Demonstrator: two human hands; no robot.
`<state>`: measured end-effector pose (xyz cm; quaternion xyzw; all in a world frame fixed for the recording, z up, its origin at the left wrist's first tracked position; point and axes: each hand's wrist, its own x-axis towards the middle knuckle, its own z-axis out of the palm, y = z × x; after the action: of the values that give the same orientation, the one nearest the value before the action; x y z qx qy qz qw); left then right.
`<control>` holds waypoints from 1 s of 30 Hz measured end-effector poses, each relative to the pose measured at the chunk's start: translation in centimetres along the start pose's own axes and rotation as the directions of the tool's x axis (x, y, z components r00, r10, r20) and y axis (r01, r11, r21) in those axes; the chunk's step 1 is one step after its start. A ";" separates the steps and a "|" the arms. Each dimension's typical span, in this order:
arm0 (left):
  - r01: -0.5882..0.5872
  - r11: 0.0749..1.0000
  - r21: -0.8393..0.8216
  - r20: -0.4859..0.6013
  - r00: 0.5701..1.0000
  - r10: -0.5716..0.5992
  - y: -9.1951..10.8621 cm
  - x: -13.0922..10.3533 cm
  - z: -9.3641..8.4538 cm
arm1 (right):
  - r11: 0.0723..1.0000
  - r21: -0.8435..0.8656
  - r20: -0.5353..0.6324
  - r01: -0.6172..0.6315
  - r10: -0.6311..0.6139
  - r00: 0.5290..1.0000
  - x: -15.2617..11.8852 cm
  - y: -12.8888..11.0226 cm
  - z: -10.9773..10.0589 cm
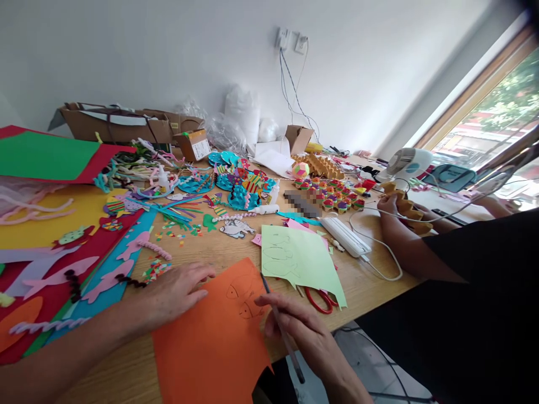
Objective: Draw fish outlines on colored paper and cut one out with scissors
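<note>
An orange sheet of paper [210, 342] lies at the table's front edge, with fish outlines drawn in dark lines near its top. My left hand [181, 292] rests flat on the sheet's upper left, fingers stretched out. In my right hand [298, 328] is a slim pen [283, 331], gripped between thumb and fingers, its tip slanting up near the sheet's right edge. A light green sheet [303, 255] with pencil-like fish outlines lies just beyond, partly covering red-handled scissors [319, 300]. A grey-and-white fish cutout [236, 228] lies past the orange sheet.
On the left are coloured sheets [33, 224] with pink fish cutouts [112, 279] and paper scraps. Decorated blue plates [244, 196], painted egg cartons [337, 193] and a white power strip [346, 237] lie beyond. At right, another person's hands [389, 210] hold an egg-carton piece [408, 212].
</note>
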<state>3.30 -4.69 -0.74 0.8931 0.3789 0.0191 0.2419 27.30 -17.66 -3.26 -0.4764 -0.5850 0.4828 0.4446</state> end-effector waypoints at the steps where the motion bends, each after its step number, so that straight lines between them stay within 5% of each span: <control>1: -0.007 1.000 0.024 -0.010 1.000 0.007 0.3 -0.3 0.0 | 1.000 -0.001 -0.014 -0.012 0.012 1.000 0.1 -0.1 0.0; 5: 0.002 0.989 0.146 -0.049 0.999 0.005 2.2 -1.8 0.3 | 0.989 -0.151 -0.167 -0.005 -0.020 0.986 1.1 -0.2 -0.2; 8: -0.103 0.977 0.186 -0.071 0.990 0.118 4.0 -3.7 0.9 | 0.912 -0.408 -0.250 -0.027 -0.083 0.965 2.2 -0.3 -0.7; 12: -0.306 0.932 0.195 -0.302 0.885 0.354 4.4 -6.4 2.2 | 0.748 -0.663 -0.195 -0.012 -0.158 0.968 3.5 -0.5 -1.0; 17: -0.299 0.887 0.352 -0.419 0.797 0.435 1.6 -8.4 4.7 | 0.615 -0.788 -0.101 0.033 -0.182 0.978 5.4 -1.0 -0.8; 20: -0.292 0.792 0.537 -0.435 0.708 0.556 0.3 -8.9 6.8 | 0.536 -0.844 -0.049 0.024 -0.121 0.991 6.9 -1.2 -0.9; 24: -0.255 0.680 0.687 -0.366 0.687 0.627 0.2 -9.2 9.0 | 0.423 -0.904 0.038 0.057 -0.052 0.998 9.0 -1.3 -0.9; 30: -0.267 0.689 0.673 -0.333 0.723 0.605 0.5 -9.0 9.8 | 0.206 -0.978 0.052 0.036 0.075 0.996 11.0 -0.9 -0.3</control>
<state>-0.65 -15.27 -7.84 0.9456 0.1826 0.2084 -0.1705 25.80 -6.79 -1.69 -0.6357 -0.7712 0.0323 0.0127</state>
